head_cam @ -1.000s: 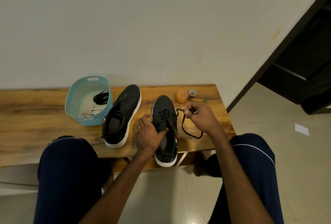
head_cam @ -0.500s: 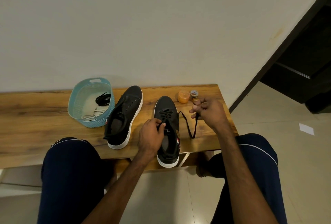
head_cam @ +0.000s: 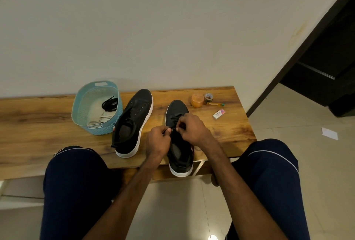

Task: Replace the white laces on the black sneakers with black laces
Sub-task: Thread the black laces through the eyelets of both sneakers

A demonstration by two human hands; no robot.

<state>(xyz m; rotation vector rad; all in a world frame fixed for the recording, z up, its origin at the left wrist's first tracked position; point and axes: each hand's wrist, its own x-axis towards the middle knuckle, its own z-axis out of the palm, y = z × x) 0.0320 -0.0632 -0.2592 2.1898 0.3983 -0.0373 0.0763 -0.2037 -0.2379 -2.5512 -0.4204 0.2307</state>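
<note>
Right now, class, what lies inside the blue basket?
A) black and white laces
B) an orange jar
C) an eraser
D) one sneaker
A: the basket holds a coiled black lace and loose white laces, and nothing else shows inside it.

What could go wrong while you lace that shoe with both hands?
1. The right sneaker has its heel hanging past the table's front edge. A hard tug on the lace might tip it onto the floor.
2. The left hand and right hand pinch the lace close together and hide the eyelets, so a hole could get skipped.
</note>
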